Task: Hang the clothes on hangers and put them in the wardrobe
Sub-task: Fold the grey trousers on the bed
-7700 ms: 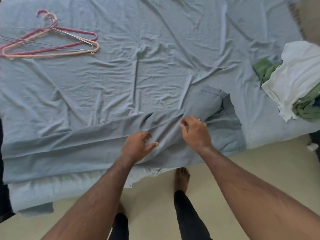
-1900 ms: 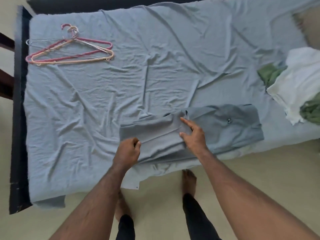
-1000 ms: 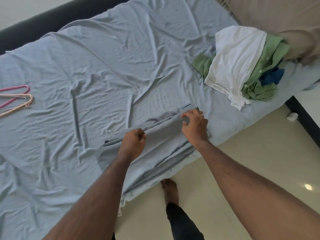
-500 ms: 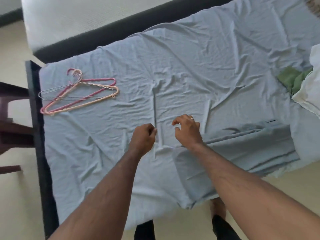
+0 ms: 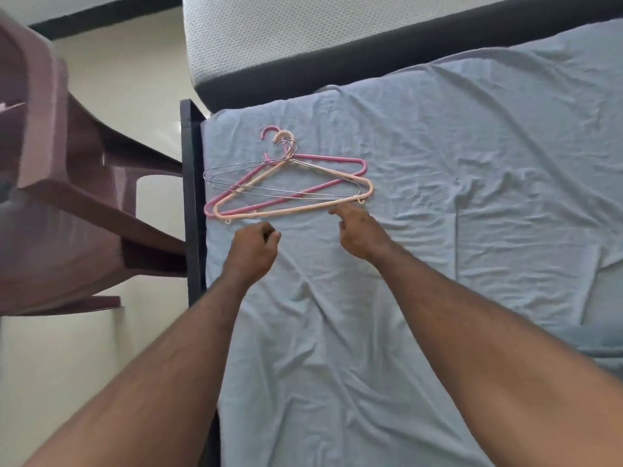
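Three stacked hangers lie near the far left corner of the wrinkled pale blue bedsheet (image 5: pixel 438 264): a dark pink plastic hanger (image 5: pixel 332 160), a peach plastic hanger (image 5: pixel 286 210) and a thin silver wire hanger (image 5: pixel 279 196). The right hand (image 5: pixel 362 230) reaches with its index finger extended, the tip at the peach hanger's bottom bar, gripping nothing. The left hand (image 5: pixel 254 251) hovers just before the hangers, curled into an empty loose fist
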Motion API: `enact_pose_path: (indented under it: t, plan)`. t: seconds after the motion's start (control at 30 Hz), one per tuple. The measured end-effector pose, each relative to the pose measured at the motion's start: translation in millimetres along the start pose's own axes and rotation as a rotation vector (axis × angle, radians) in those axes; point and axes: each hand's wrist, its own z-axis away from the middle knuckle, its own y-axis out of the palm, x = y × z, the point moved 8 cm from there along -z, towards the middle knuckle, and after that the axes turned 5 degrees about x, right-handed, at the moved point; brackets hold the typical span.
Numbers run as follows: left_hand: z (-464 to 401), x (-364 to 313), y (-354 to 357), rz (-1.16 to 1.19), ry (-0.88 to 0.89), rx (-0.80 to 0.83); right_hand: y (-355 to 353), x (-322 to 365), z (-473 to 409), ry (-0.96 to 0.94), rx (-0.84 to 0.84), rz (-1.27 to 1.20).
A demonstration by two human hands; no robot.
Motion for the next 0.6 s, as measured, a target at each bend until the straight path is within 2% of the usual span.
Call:
enact_pose_path:
  t: [0.1, 0.17, 0.3, 0.47, 0.6]
  plan:
    - [-8.7, 19.8, -0.6, 0.003, 0.009, 0.006, 29.6, 18.9, -35.8, -0.007, 0.154, 0.096]
    - [-9.1, 31.6, 2.8, 0.005, 0.005, 0.014, 39.9, 24.6, -47.6, 0.023, 0.177, 0.170]
    - [-3.8, 47.3, 13.3, 0.023, 0.006, 0.033, 35.6, 31.5, -45.9, 0.043, 0.095, 0.323]
    - [2.6, 52.4, 22.4, 0.054, 0.003, 0.022, 24.2, 3.9, -10.6, 0.109, -0.015, 0.312]
    - [7.9, 43.0, 30.0, 0.044, 0.042, 0.027, 21.5, -15.9, 25.4, 0.091, 0.014, 0.473]
